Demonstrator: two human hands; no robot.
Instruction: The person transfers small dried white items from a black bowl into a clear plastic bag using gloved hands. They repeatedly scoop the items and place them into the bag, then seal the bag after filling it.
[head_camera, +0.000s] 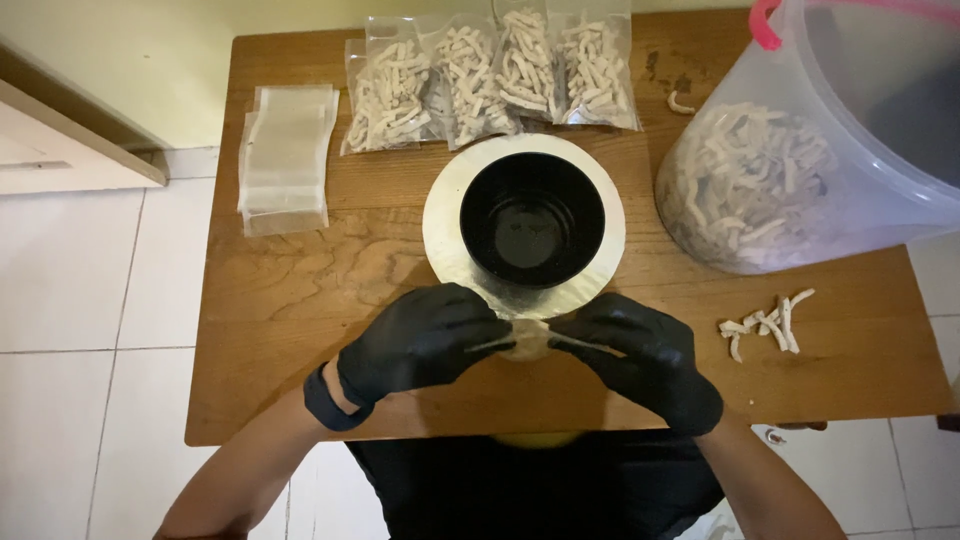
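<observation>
Both my hands wear black gloves and meet over the near part of a small wooden table (300, 300). My left hand (420, 340) and my right hand (645, 350) pinch the two sides of a small clear plastic bag (528, 340) held between them, just in front of a black bowl (532, 220) that stands on a round silvery plate (445, 215). What is inside the bag is mostly hidden by my fingers.
Several filled clear bags of pale stick-shaped snacks (490, 75) lie at the table's far edge. A stack of empty clear bags (287, 155) lies at the left. A large clear bucket of the same snacks (800, 150) lies tipped at right, with loose pieces (765, 325) nearby.
</observation>
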